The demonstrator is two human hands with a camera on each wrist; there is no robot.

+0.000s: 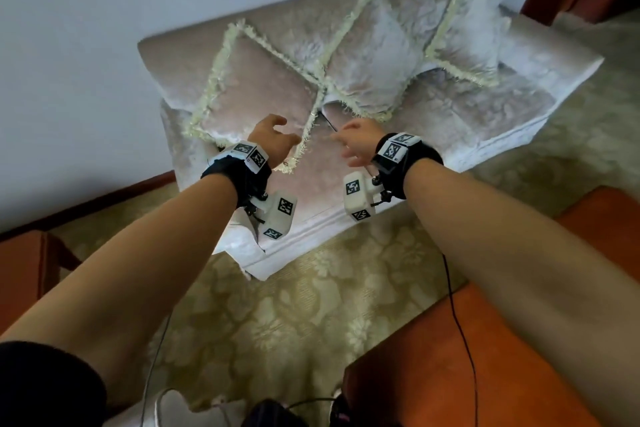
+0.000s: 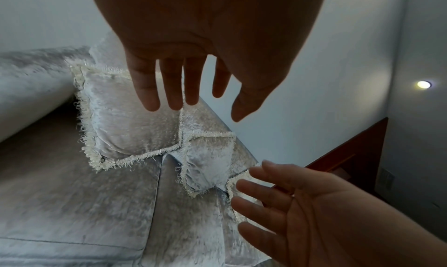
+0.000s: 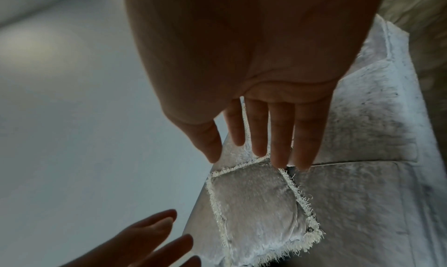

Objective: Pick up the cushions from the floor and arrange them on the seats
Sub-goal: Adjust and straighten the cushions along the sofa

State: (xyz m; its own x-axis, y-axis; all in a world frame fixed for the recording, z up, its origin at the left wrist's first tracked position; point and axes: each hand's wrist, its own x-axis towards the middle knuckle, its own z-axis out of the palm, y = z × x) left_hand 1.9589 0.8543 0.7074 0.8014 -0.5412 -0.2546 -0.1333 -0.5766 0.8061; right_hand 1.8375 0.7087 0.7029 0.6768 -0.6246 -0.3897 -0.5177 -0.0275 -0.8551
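While both hands [image 1: 273,139] [image 1: 356,144] hover loose-fingered, gripping nothing, the left hides the nearest cushion's [image 1: 256,94] corner.

Three fringed velvet cushions [image 1: 367,52] stand diamond-wise on the sofa [image 1: 485,107].

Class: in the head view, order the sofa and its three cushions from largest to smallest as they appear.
1. Sofa.
2. Left cushion, nearest the camera.
3. Middle cushion.
4. Right cushion, seen edge-on and farthest; true sizes probably match.
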